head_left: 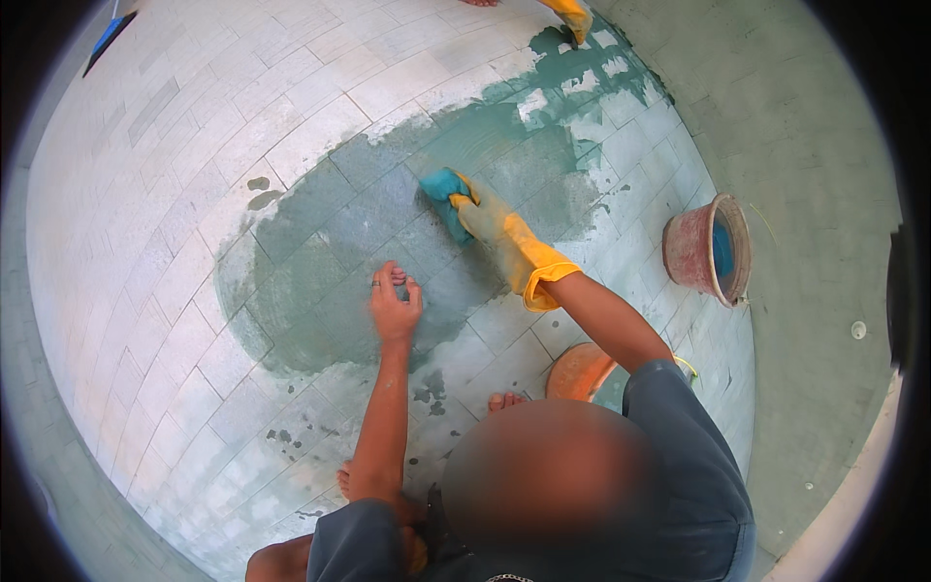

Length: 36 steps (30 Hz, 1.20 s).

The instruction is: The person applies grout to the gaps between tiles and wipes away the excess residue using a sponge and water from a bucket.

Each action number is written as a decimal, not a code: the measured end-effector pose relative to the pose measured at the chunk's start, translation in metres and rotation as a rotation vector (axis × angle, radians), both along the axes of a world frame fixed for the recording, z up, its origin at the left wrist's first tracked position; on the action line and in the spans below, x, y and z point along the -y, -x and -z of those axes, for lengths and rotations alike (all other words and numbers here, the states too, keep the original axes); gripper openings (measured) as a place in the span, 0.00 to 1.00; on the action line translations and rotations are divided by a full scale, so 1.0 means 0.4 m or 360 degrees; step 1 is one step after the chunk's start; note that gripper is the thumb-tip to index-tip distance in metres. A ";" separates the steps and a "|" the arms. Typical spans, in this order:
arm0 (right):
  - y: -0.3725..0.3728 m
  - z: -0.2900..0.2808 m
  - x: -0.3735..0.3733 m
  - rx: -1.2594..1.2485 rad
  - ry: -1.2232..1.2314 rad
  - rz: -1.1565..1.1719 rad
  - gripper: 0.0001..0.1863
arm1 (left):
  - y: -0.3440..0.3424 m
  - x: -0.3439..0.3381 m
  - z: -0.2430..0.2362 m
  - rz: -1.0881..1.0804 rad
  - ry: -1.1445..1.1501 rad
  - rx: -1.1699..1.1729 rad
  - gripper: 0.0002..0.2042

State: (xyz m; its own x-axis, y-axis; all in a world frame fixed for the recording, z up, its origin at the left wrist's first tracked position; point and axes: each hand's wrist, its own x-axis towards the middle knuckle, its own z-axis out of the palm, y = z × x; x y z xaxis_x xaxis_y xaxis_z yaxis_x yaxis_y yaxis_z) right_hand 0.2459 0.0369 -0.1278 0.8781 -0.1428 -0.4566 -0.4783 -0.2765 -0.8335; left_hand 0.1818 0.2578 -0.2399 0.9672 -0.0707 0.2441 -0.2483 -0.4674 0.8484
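My left hand [393, 301] is bare, with bent fingers apart and nothing visible in them, low over or against the wet tiles. Above and to its right, my right hand [490, 218] wears a long yellow rubber glove and grips a teal sponge [441, 189], which is on the tiled floor. Around both hands a grey-green film [291, 281] covers part of the tiles, thicker and patchy toward the upper right.
A reddish bucket with blue inside [684, 252] stands at right beside a grey wall [815, 175]. An orange bucket [572, 369] sits by my right arm. Another person's yellow-gloved hand [572, 19] is at the top, and a blue-and-black tool [107, 39] lies upper left.
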 end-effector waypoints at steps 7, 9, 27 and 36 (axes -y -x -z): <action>0.404 -0.265 0.233 0.0407 -0.1148 0.0372 0.32 | -0.005 0.052 -0.026 0.0185 0.0369 -0.0192 0.17; 0.562 -0.331 0.287 0.0428 -0.1175 0.0513 0.32 | -0.012 0.012 -0.029 0.0327 0.0371 -0.0252 0.19; 1.092 -0.132 0.202 -0.0524 0.0609 0.0885 0.19 | 0.058 -0.018 -0.168 0.0443 0.0814 -0.0526 0.17; 1.033 -0.178 0.199 -0.0690 0.0293 0.1076 0.25 | 0.078 -0.008 -0.167 0.0444 0.0832 -0.0643 0.16</action>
State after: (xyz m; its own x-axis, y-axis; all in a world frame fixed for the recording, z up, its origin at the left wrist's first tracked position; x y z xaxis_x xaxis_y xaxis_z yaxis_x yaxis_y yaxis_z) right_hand -0.1675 -0.0428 -0.0568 0.3267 -0.6832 -0.6531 -0.8596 0.0726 -0.5058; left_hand 0.1504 0.2610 -0.1729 0.9521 -0.2999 -0.0595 0.0813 0.0607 0.9948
